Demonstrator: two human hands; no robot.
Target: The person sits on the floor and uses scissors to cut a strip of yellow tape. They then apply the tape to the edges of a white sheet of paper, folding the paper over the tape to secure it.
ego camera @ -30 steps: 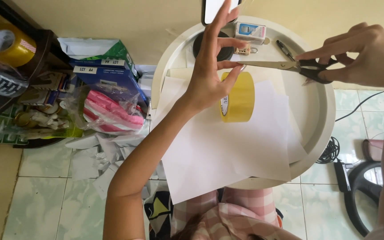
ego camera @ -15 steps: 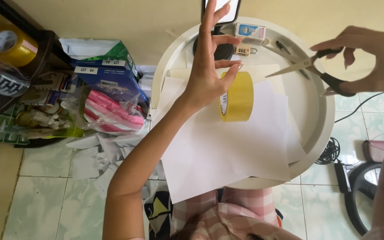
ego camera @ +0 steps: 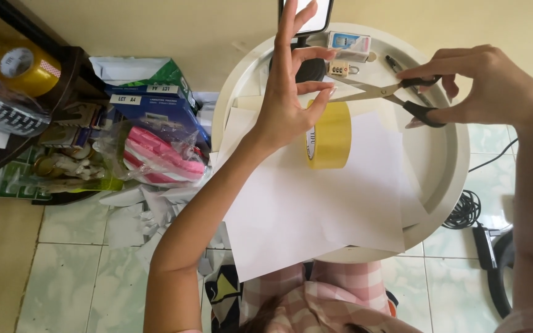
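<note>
Surface (ego camera: 439, 179): round, white, raised rim, smooth plastic look. It stands on a floor (ego camera: 69, 271) of pale green-white tiles, against a plain cream wall (ego camera: 186, 24). Black cable (ego camera: 464, 209) coiled on the floor just beside the surface's right edge.

On the surface: large sheets of white paper (ego camera: 316, 209), matte, flat, overhanging the near rim. A roll of yellow tape (ego camera: 330, 135) stands on edge on the paper, glossy, with a cardboard core. At the far rim: a small combination padlock (ego camera: 338, 68), a small box (ego camera: 349, 44), a pen (ego camera: 402, 73), and a phone (ego camera: 316, 12) propped upright on a dark stand.

Left of the surface: a blue-and-green paper ream box (ego camera: 149, 102), a clear crinkled plastic bag with pink contents (ego camera: 161, 157), white paper scraps (ego camera: 137, 216) on the tiles, and a second yellow tape roll (ego camera: 23, 65) on a dark shelf.

Left hand (ego camera: 285, 105): raised above the tape roll, palm toward the camera, fingers spread and slightly curled; thumb and fingertips look pinched on something thin, too faint to identify.

Right hand (ego camera: 482, 86): thumb and fingers through the black loops of scissors (ego camera: 390, 94), gripping them. Metal blades point left, nearly closed, tips meeting the left hand's fingertips above the tape roll.
</note>
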